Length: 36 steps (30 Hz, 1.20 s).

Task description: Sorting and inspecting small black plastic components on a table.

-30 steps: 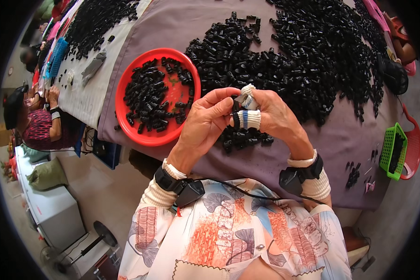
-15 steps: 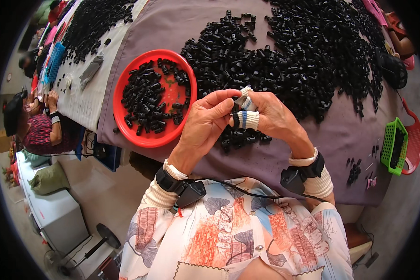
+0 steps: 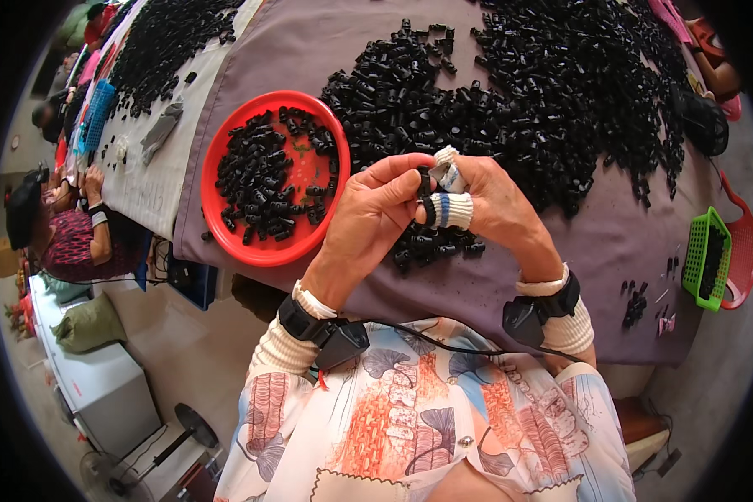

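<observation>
My left hand and my right hand meet over the purple table cloth, pinching small black plastic parts between their fingertips. Two right fingers wear white knitted finger sleeves, one with a blue stripe. Under the hands lies a small heap of black parts. A large pile of the same black parts covers the cloth beyond. Left of my hands sits a round red tray holding several black parts.
A green basket with dark parts stands at the right table edge beside a red basket. Another person sits at the far left by a second pile and a blue basket. A white box sits on the floor.
My hands have stayed together, fingers shifting slightly on the small black parts. The view has tilted a little; nothing else has moved.
</observation>
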{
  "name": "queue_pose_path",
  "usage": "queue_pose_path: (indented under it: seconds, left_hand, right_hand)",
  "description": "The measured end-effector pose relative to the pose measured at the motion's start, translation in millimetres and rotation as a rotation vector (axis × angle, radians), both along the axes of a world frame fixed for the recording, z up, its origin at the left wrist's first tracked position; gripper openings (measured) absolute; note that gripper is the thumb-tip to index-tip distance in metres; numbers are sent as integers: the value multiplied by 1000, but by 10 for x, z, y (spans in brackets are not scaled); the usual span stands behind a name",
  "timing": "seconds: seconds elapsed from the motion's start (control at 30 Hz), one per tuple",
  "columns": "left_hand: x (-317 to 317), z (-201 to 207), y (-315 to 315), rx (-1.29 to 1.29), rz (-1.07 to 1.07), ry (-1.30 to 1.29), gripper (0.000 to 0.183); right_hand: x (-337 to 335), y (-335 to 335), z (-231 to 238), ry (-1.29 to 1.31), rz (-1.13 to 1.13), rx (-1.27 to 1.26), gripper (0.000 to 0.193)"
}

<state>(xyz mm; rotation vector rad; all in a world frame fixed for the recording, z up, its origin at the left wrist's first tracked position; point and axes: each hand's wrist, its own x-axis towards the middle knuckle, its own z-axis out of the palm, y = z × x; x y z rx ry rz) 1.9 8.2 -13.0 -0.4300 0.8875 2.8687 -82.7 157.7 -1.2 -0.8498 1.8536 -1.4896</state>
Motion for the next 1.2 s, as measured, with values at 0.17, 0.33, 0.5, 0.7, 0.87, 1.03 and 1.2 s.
queue_pose_path:
  seconds: [0.17,0.33,0.5,0.7,0.87,1.03,1.2]
  left_hand:
    - [20,-18,19,6,-19,-5,21]
    - [23,-17,23,-12,0,-24,21]
    - [28,-9,45,-12,22,-57,20]
    - [45,-40,33,-12,19,-15,21]
    - [55,-57,19,-12,2,-7,21]
    - [59,-49,28,-15,15,-25,21]
    - [61,-72,34,-15,6,-27,20]
  right_hand:
    - [-3,28,-105,49,1,46,41]
    - [-7,13,-92,85,16,55,42]
    - [3,9,-105,90,25,73,43]
    - [14,20,-107,97,23,65,44]
    - [13,9,-81,86,23,60,45]
    - [17,20,-99,74,24,87,45]
    - [44,16,-148,95,11,45,42]
